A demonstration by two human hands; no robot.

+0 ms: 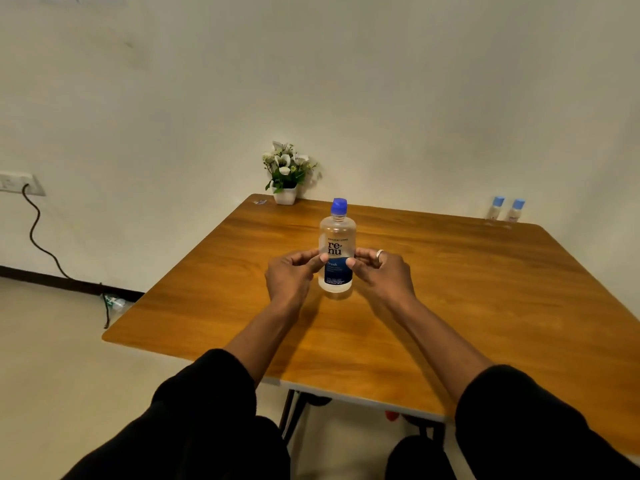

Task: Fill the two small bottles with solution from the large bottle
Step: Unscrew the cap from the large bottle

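The large clear bottle (337, 233) with a blue cap and a blue-and-white label stands upright in the middle of the wooden table (467, 289). My left hand (292, 277) grips its left side and my right hand (381, 273) grips its right side, thumbs on the label. A ring shows on my right hand. Two small bottles with light blue caps, one (496, 208) beside the other (515, 211), stand upright side by side at the table's far right edge, well away from both hands.
A white pot of artificial flowers (285, 174) stands at the table's far left corner by the wall. A wall socket (19, 183) with a dark cable hanging to the floor is on the left. My knees are under the near edge.
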